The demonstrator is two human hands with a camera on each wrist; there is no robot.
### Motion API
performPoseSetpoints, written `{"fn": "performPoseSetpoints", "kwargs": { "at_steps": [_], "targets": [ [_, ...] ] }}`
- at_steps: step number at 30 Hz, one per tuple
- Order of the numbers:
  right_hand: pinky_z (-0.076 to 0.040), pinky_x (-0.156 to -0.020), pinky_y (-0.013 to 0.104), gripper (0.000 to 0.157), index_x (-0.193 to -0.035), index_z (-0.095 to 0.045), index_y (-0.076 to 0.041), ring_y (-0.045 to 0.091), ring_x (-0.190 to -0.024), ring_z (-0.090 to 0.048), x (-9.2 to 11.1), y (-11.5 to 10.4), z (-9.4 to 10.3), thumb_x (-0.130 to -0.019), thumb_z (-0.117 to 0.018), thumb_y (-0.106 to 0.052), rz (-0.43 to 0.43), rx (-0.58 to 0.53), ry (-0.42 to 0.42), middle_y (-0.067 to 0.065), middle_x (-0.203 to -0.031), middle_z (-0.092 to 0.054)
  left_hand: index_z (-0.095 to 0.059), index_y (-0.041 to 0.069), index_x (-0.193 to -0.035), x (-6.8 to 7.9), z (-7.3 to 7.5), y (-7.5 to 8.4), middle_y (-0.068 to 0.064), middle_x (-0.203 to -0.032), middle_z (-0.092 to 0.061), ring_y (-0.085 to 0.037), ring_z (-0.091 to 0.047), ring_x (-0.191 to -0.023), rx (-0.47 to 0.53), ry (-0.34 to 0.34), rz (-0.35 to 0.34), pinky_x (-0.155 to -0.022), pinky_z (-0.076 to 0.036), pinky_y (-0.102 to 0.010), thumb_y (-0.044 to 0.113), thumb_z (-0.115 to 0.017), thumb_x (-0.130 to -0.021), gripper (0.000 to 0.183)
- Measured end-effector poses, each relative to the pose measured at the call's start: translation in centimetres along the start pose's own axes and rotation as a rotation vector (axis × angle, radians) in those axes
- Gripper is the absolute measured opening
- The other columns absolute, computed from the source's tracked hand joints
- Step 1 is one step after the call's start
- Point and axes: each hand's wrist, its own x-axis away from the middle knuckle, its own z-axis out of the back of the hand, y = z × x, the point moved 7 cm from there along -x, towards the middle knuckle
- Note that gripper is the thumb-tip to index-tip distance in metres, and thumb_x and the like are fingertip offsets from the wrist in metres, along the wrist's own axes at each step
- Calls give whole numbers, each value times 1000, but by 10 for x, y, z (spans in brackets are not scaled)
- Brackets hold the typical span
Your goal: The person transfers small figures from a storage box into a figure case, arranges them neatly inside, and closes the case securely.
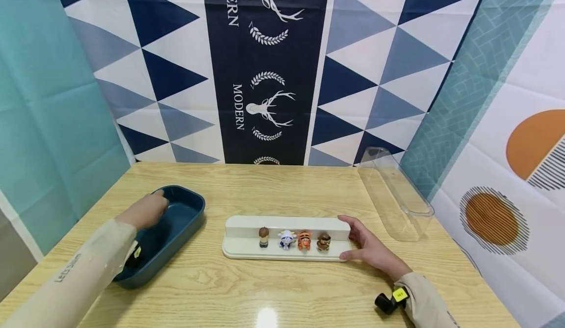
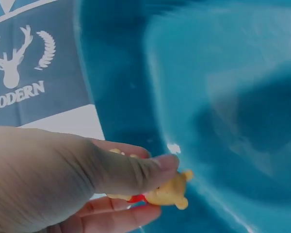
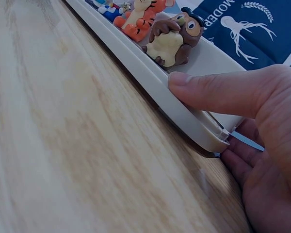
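Note:
My left hand (image 1: 147,209) is over the far part of a dark blue bin (image 1: 200,217). Between its thumb and fingers it pinches a small yellow bear figurine (image 2: 169,191) with a bit of red on its body. At the right end of a white stepped display stand (image 1: 244,224), my right hand (image 1: 368,247) grips the edge, thumb at the front rim and fingers behind. On the stand's lower step stand a brown-haired figurine (image 1: 263,238), a white-and-blue figurine (image 1: 287,239), an orange striped tiger figurine (image 1: 304,240) and a brown owl figurine (image 3: 172,41).
A clear plastic cover (image 1: 393,190) lies at the back right of the wooden table (image 1: 212,289), close to the side cloth. Patterned cloth (image 1: 176,73) hangs along the back edge. A black wrist camera (image 1: 388,302) sits at the right sleeve.

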Motion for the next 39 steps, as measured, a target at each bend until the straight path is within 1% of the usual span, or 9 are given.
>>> {"fn": "performPoseSetpoints", "kwargs": {
  "at_steps": [5, 10, 15, 20, 23, 26, 31, 36, 39],
  "targets": [
    [-38, -96, 15, 93, -151, -26, 6, 2, -118, -51, 0, 0, 0, -78, -83, -3, -1, 0, -2, 30, -145, -39, -64, 1, -77, -12, 19, 8, -10, -78, -50, -18, -50, -60, 76, 101, 3, -56, -48, -34, -13, -72, -75, 16],
    [-39, -95, 16, 94, -151, -26, 6, 4, -116, -52, 0, -2, 1, -77, -83, -3, 3, 5, -3, 29, -143, -41, -63, 0, -79, -20, 36, 12, -9, -77, -51, -20, -51, -65, 187, 211, 98, -61, -50, -38, -3, -81, -75, 18],
    [-38, -96, 15, 94, -151, -27, 5, 3, -117, -51, -1, -2, 2, -77, -83, -3, -3, 5, 6, 28, -143, -41, -65, -2, -86, -23, 45, 14, -12, -82, -56, -24, -52, -69, 339, 303, 218, -62, -49, -39, 12, -86, -76, 27],
    [-38, -97, 15, 94, -152, -26, 5, 3, -118, -51, 0, -1, 2, -77, -83, -3, -17, 5, 4, 28, -143, -41, -66, -4, -96, -23, 47, 12, -16, -89, -63, -25, -55, -75, 598, 354, 357, -60, -49, -28, 20, -82, -83, 31],
    [-38, -97, 16, 94, -152, -26, 4, 4, -118, -51, 0, -1, 1, -78, -83, -4, -22, 6, 4, 28, -143, -42, -65, -5, -103, -22, 46, 11, -18, -97, -64, -22, -57, -79, 767, 390, 413, -62, -51, -21, 21, -81, -85, 35],
    [-38, -96, 16, 93, -152, -27, 4, 4, -117, -51, 1, -2, 1, -78, -83, -4, -22, 8, 7, 27, -142, -42, -62, -8, -110, -24, 44, 13, -18, -104, -62, -14, -58, -81, 933, 403, 416, -68, -53, -19, 19, -77, -89, 37],
    [-39, -96, 16, 92, -151, -26, 6, 7, -117, -51, 2, -5, 1, -78, -82, -1, -10, 11, 8, 29, -141, -42, -52, -9, -117, -29, 33, 24, -12, -111, -57, 1, -60, -84, 1234, 382, 385, -81, -53, -20, 11, -65, -97, 31],
    [-40, -94, 18, 90, -150, -25, 8, 8, -116, -52, 3, -9, -1, -79, -81, 0, 14, 11, -2, 32, -140, -41, -46, -5, -117, -31, 22, 39, -13, -119, -53, 3, -63, -92, 1440, 399, 367, -89, -51, -20, 6, -56, -102, 21],
    [-41, -94, 18, 91, -150, -25, 7, 7, -116, -52, 3, -9, -1, -79, -81, 0, 13, 13, -2, 31, -141, -41, -43, -3, -113, -31, 21, 51, -14, -121, -52, 1, -65, -95, 1531, 445, 355, -95, -49, -24, 2, -52, -102, 15]
  ]
}}
